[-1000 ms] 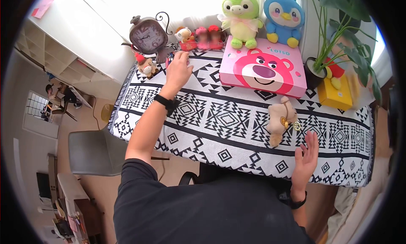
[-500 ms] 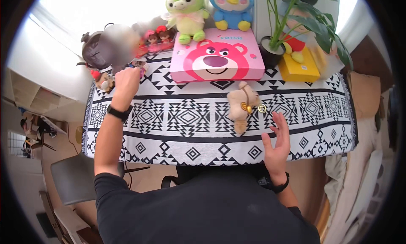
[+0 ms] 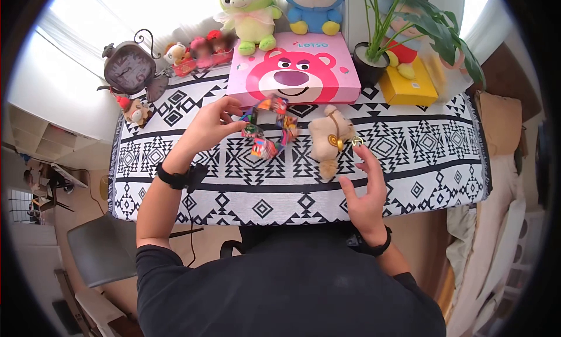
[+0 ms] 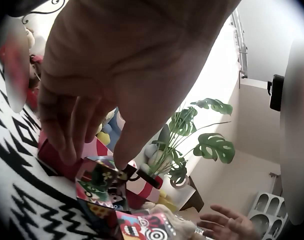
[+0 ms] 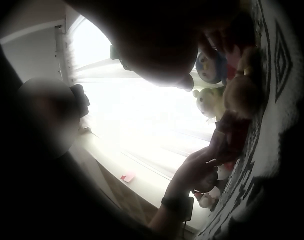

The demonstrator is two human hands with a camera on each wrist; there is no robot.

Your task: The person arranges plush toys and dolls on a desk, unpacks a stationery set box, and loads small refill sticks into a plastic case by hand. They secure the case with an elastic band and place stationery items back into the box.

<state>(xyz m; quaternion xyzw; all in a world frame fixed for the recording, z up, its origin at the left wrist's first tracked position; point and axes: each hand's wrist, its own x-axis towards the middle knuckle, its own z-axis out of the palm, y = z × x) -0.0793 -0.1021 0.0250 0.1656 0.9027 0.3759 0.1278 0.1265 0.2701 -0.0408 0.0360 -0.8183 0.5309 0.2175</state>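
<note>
A colourful patterned loop of linked panels (image 3: 287, 126) (image 4: 99, 185), partly blurred in the head view, is over the cloth before the pink box. My left hand (image 3: 204, 129) (image 4: 122, 65) (image 5: 194, 167) is at its left edge, thumb and fingertips apart and close to a panel; whether they pinch it is unclear. To its right lies a beige plush animal (image 3: 326, 135) (image 5: 242, 95) with a gold charm. My right hand (image 3: 368, 199) (image 4: 229, 222) is relaxed with fingers spread, an index fingertip beside or touching the ring at the plush.
Behind stand the pink bear box (image 3: 327, 91), green plush (image 3: 248, 15), blue plush (image 3: 314, 15), potted plant (image 3: 370, 68) and yellow box (image 3: 409, 88). At the left are a dark clock (image 3: 128, 71), a small red-hatted figure (image 3: 136, 112) and several dolls (image 3: 201, 52).
My left hand has moved right and nearer from beside the clock, and the colourful loop is now at the middle. My right hand has shifted slightly left and up towards the plush.
</note>
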